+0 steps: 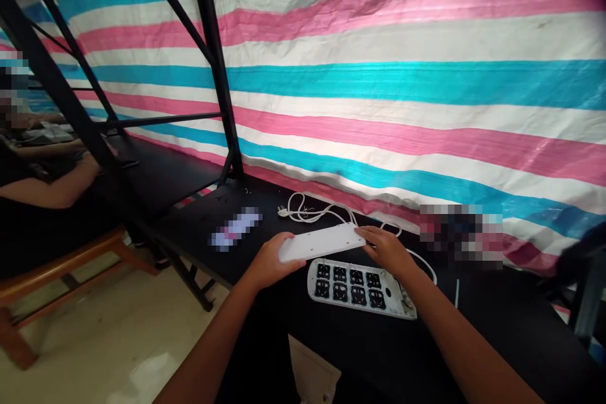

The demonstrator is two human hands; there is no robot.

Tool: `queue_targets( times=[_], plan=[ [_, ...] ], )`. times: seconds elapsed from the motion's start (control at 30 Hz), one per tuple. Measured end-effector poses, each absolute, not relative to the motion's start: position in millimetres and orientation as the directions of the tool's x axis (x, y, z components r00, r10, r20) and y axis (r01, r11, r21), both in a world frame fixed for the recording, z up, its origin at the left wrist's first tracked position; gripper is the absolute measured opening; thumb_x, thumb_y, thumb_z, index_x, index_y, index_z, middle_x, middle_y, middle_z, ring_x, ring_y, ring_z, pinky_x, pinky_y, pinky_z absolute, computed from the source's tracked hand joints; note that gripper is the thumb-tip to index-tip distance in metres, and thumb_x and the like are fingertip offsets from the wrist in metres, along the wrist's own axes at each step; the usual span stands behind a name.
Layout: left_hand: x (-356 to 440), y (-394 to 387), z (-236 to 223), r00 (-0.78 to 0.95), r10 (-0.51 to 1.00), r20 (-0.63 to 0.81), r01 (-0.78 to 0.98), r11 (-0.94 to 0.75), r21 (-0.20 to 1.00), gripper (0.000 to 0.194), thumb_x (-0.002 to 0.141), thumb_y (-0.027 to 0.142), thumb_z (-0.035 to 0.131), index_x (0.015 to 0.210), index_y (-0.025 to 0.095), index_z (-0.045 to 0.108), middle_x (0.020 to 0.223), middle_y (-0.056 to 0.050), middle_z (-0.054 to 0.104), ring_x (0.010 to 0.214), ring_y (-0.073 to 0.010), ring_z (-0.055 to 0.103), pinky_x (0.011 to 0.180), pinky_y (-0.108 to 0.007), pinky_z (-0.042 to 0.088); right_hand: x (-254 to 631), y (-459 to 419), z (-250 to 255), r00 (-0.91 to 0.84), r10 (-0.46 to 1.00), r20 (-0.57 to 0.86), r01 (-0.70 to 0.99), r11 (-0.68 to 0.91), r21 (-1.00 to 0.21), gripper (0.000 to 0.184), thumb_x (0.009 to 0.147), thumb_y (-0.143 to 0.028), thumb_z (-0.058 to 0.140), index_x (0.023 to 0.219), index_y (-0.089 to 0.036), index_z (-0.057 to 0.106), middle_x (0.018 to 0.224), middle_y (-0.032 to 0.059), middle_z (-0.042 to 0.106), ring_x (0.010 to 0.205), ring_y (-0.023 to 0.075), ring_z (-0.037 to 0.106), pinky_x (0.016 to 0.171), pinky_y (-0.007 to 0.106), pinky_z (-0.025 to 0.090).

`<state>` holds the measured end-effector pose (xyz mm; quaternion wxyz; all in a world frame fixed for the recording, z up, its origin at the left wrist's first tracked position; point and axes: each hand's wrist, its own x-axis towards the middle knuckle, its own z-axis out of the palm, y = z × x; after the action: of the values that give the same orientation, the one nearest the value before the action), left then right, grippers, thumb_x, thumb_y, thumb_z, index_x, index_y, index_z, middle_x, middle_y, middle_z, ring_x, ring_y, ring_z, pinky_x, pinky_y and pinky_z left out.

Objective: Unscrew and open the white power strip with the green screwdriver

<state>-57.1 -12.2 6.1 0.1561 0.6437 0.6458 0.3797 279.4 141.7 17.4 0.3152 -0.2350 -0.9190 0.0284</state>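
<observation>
A long white power strip cover (326, 241), with small dark holes along it, is held level between my two hands. My left hand (274, 260) wraps around its left end, thumb and fingers on opposite edges. At the right end, my right hand (386, 249) grips the cover with its fingertips. Just below lies the opened power strip housing (362, 290) on the black table, with two rows of black socket inserts showing. Its right end, where some wiring shows, is partly behind my right forearm. A white power cord (315, 216) with a plug is looped behind the cover.
A thin light-coloured rod (457, 293) lies on the table (497, 328) to the right. Blurred-out items sit at the left and back right. A black metal frame (218, 76) rises at the left; beyond it another person's arm (57, 189) rests near a wooden bench (61, 265). Striped sheeting hangs behind.
</observation>
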Motion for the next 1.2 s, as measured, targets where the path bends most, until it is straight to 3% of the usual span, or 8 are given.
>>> queue_targets(
  times=[0.3, 0.77, 1.0, 1.2],
  plan=[
    [-61, -13, 1, -0.092, 0.928, 0.361, 0.682, -0.205, 0.702, 0.066, 0.079, 0.052, 0.081, 0.133, 0.021, 0.060, 0.142, -0.013, 0.063, 0.131, -0.0335, 0.060, 0.114, -0.046, 0.047, 278, 134, 14, -0.651, 0.479, 0.589, 0.463, 0.865, -0.192, 0.041, 0.094, -0.012, 0.057, 0.131, -0.018, 0.073, 0.123, 0.0136, 0.076, 0.102, 0.0289, 0.077, 0.088, 0.040, 0.065],
    [-59, -17, 5, -0.064, 0.915, 0.397, 0.670, -0.256, 0.697, 0.060, 0.081, 0.043, 0.080, 0.133, 0.023, 0.060, 0.150, -0.013, 0.054, 0.139, -0.0335, 0.053, 0.120, -0.049, 0.041, 279, 128, 15, -0.593, 0.492, 0.637, 0.479, 0.852, -0.212, 0.035, 0.099, -0.017, 0.057, 0.128, -0.020, 0.075, 0.123, 0.0121, 0.077, 0.105, 0.0287, 0.077, 0.091, 0.041, 0.065],
    [-62, -21, -3, -0.210, 0.913, 0.349, 0.654, -0.134, 0.744, 0.067, 0.080, 0.051, 0.079, 0.136, 0.022, 0.057, 0.141, -0.012, 0.061, 0.131, -0.0332, 0.059, 0.116, -0.048, 0.046, 275, 126, 15, -0.602, 0.518, 0.608, 0.475, 0.844, -0.249, 0.036, 0.093, -0.013, 0.061, 0.125, -0.022, 0.077, 0.118, 0.0109, 0.078, 0.102, 0.0279, 0.078, 0.090, 0.040, 0.065],
    [-64, -28, -10, -0.323, 0.914, 0.245, 0.493, -0.059, 0.868, 0.067, 0.077, 0.053, 0.080, 0.133, 0.021, 0.063, 0.138, -0.011, 0.066, 0.125, -0.0326, 0.065, 0.112, -0.049, 0.052, 274, 127, 13, -0.589, 0.565, 0.578, 0.476, 0.821, -0.317, 0.034, 0.093, -0.017, 0.061, 0.121, -0.020, 0.079, 0.114, 0.0118, 0.079, 0.096, 0.0291, 0.079, 0.088, 0.041, 0.065]
  ],
)
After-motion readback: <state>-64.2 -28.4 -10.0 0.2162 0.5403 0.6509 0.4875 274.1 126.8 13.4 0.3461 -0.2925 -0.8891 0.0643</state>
